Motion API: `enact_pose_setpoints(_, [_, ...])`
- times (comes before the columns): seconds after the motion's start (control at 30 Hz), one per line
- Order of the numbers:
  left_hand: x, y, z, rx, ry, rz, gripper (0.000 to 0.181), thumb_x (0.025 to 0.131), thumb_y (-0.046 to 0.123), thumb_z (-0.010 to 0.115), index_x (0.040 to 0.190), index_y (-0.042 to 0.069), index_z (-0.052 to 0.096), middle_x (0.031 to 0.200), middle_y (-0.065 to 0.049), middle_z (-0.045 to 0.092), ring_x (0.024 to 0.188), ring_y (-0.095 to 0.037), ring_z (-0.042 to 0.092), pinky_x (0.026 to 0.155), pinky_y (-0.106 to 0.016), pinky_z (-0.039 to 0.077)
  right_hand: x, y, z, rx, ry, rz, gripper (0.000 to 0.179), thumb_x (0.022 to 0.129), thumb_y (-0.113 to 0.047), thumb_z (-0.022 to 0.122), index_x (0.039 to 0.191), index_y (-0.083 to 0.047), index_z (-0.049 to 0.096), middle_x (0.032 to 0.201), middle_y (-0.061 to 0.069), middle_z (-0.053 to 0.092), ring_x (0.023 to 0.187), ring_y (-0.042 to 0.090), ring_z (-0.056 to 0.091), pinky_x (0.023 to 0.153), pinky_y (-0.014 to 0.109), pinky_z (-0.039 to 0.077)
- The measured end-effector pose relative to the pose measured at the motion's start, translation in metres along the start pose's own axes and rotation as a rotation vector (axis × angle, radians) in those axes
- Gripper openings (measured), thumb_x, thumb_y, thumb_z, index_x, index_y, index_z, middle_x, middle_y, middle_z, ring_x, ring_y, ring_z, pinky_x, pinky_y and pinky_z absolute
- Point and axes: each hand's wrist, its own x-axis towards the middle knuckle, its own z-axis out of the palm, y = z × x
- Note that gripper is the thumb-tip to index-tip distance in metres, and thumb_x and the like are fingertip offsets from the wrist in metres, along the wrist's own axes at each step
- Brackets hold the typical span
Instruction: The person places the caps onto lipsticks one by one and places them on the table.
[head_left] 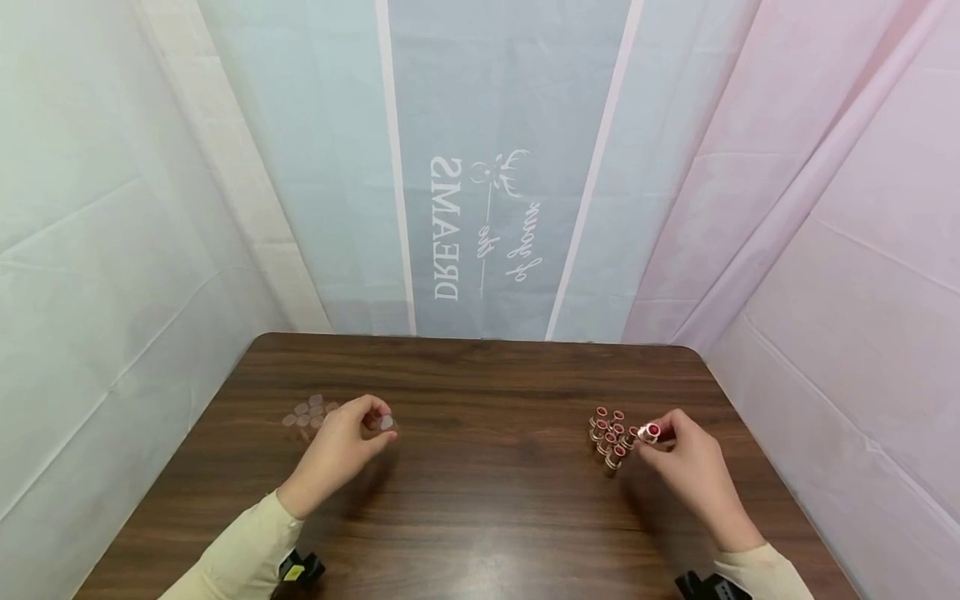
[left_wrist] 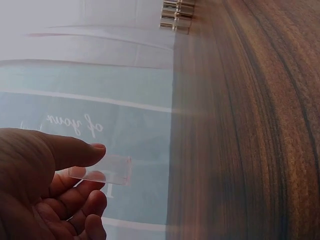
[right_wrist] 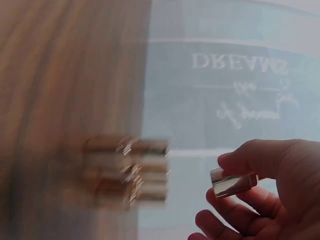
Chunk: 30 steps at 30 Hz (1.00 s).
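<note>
The clear cap (head_left: 386, 422) is pinched by the left hand (head_left: 337, 450), its long axis roughly upright; at three o'clock from it, well apart, a red-topped gold tube (head_left: 649, 432) is pinched, tilted, by the right hand (head_left: 696, 468). Just beside that tube, at nine o'clock, standing tubes (head_left: 610, 442) are borne by the counter (head_left: 480, 500), nearer the right hand.

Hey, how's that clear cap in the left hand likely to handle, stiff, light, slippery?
The clear cap looks thin-walled, so it's probably light. No denting shows where the left hand pinches it, suggesting it's fairly stiff. Its smooth-looking sides might slip in a loose grip.
</note>
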Motion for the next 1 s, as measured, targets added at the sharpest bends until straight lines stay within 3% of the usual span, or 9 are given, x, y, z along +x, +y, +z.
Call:
enact_pose_setpoints(0.2, [-0.002,-0.002,0.003,-0.011,-0.011,0.011,0.023,0.088,0.017,0.083,0.101,0.018,0.065,0.091,0.009,0.063,0.086,-0.011,0.060,0.076,-0.030,0.051,0.010,-0.039,0.006,0.088,0.023,-0.077,0.025,0.088,-0.021,0.081,0.099,-0.011,0.062,0.094,0.004,0.071,0.085,0.019,0.066,0.067,0.028,0.052])
enact_pose_setpoints(0.43, [-0.003,-0.005,0.005,-0.019,0.002,0.052,0.025,0.087,0.018,0.085,0.099,0.021,0.064,0.091,0.010,0.062,0.086,-0.010,0.059,0.076,-0.028,0.050,0.019,-0.075,0.028,0.213,-0.018,-0.137,0.023,0.089,-0.023,0.083,0.102,-0.014,0.066,0.094,0.001,0.070,0.082,0.018,0.064,0.068,0.026,0.053])
enact_pose_setpoints(0.63, [-0.004,-0.005,0.006,-0.020,0.012,0.104,0.026,0.085,0.018,0.086,0.099,0.022,0.065,0.091,0.009,0.063,0.085,-0.010,0.059,0.073,-0.026,0.048,0.027,-0.098,0.049,0.247,-0.012,-0.239,0.021,0.084,-0.027,0.087,0.093,-0.019,0.069,0.092,-0.006,0.069,0.082,0.012,0.064,0.074,0.027,0.054])
enact_pose_setpoints(1.0, [-0.003,-0.003,0.011,-0.063,-0.005,0.143,0.026,0.084,0.017,0.086,0.100,0.023,0.066,0.092,0.011,0.063,0.085,-0.008,0.059,0.077,-0.035,0.054,0.028,-0.125,0.086,0.275,-0.075,-0.279,0.022,0.081,-0.023,0.089,0.092,-0.021,0.071,0.086,-0.008,0.068,0.080,0.014,0.063,0.076,0.032,0.053])
